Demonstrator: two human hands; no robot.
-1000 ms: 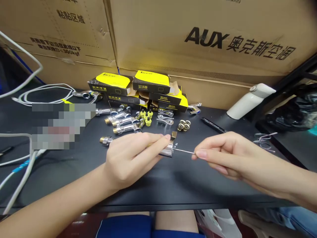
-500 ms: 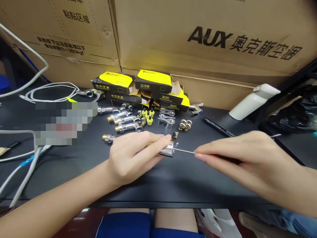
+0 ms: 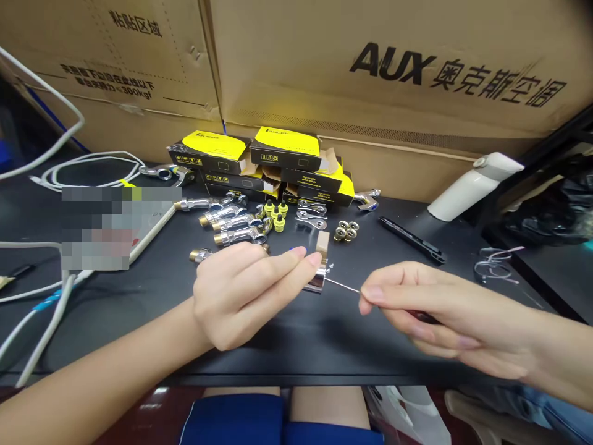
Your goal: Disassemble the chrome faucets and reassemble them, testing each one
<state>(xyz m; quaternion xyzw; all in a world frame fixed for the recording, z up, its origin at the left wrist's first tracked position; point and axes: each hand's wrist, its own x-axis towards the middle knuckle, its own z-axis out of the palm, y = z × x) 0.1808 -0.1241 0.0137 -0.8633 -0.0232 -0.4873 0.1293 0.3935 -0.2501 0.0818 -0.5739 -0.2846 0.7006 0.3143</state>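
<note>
My left hand (image 3: 241, 296) is closed around a chrome faucet body (image 3: 315, 283), largely hidden by the fingers. A flat piece with a tan-looking face (image 3: 323, 242) rises behind its end. In my right hand (image 3: 440, 309) is a thin screwdriver (image 3: 343, 285), its dark and red handle mostly covered by the palm and fingers. The shaft's tip meets the right end of the chrome body, beside small bright bits (image 3: 330, 267) that may be screws. Behind my left hand lie several chrome fittings with brass threaded ends (image 3: 241, 235).
Yellow-black boxes (image 3: 287, 148) are stacked before a large carton (image 3: 393, 111). Yellow cartridges (image 3: 278, 224), chrome levers (image 3: 311, 216) and brass rings (image 3: 346, 231) lie ahead. A black pen-like tool (image 3: 411, 240), glasses (image 3: 498, 262) and a white bottle (image 3: 472, 188) sit right; white cables (image 3: 65, 309) left.
My right hand has rolled over and lowered slightly, showing more of its curled fingers and the handle. The tan-looking face has come into fuller view above the chrome body.
</note>
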